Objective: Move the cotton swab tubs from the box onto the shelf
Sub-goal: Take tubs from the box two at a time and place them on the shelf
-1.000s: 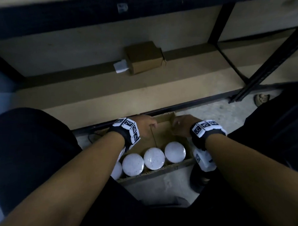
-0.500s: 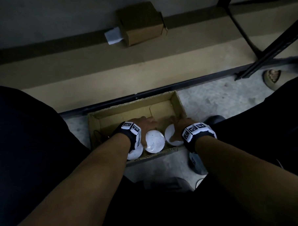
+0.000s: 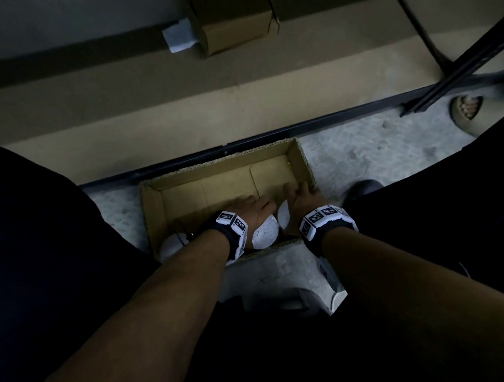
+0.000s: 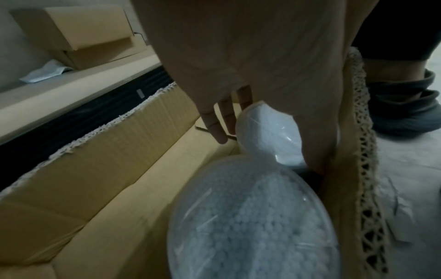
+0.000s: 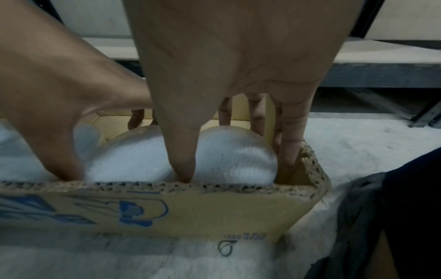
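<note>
An open cardboard box (image 3: 215, 165) stands on the concrete floor in front of a low beige shelf (image 3: 183, 107). Round clear cotton swab tubs sit in a row along its near wall. My right hand (image 3: 303, 195) grips the rightmost tub (image 5: 226, 156), thumb (image 5: 183, 166) at the near wall and fingers (image 5: 290, 139) behind and beside it. My left hand (image 3: 251, 209) reaches over the neighbouring tub (image 3: 265, 235), fingers (image 4: 222, 132) down its far side and thumb at the near wall. Another tub (image 3: 172, 246) shows at the box's left end.
On the shelf's back stand a small brown carton (image 3: 234, 21) and a pale paper (image 3: 179, 38). A black shelf post (image 3: 456, 66) slants at the right, with a sandalled foot (image 3: 466, 109) by it. My dark-clothed knees flank the box.
Both hands came back from the far side of the box to the tubs at its near wall and closed round two of them. The view has tilted down.
</note>
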The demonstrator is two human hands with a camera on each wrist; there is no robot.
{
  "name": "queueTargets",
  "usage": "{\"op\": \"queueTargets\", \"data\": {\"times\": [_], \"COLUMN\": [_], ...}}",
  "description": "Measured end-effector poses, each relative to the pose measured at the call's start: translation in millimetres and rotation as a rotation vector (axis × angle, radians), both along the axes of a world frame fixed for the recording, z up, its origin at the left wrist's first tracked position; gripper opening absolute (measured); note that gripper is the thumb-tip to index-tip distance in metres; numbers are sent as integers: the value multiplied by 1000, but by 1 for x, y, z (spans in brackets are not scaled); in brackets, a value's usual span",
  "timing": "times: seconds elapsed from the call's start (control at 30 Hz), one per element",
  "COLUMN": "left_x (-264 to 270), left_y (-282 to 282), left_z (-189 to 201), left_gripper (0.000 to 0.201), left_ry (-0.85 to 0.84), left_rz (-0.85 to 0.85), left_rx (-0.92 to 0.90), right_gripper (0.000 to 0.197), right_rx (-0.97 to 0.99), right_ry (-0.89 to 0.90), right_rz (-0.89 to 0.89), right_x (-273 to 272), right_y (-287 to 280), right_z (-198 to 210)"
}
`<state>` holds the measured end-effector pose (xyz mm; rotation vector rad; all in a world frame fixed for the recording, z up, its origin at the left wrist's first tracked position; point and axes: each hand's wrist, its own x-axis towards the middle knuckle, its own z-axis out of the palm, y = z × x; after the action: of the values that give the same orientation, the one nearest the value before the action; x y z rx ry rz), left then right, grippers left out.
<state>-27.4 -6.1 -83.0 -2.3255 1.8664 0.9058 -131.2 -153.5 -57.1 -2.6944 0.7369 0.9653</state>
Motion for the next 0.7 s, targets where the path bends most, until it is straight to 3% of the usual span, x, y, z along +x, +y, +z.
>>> {"op": "queueTargets", "data": {"times": [0.13, 0.23, 0.5, 0.7], "left_x": [7, 16, 29, 29], "left_y": [3, 7, 16, 10], "left_z": [-2, -6, -8, -4], "left_gripper": [66, 73, 86, 82], "left_ry": [99, 101, 245, 194], "left_rz": [82, 150, 376, 441], "left_rx": [-54, -105, -160, -141], "right_gripper": [102, 104, 95, 87], "right_rx": [2, 48, 152, 204], "right_ry": [5, -23, -152, -148], "right_rz": [1, -41, -196, -241], "right_x": [0, 4, 18, 15], "right_y": [1, -2, -8, -14], "right_z": [-1, 0, 5, 1]}}
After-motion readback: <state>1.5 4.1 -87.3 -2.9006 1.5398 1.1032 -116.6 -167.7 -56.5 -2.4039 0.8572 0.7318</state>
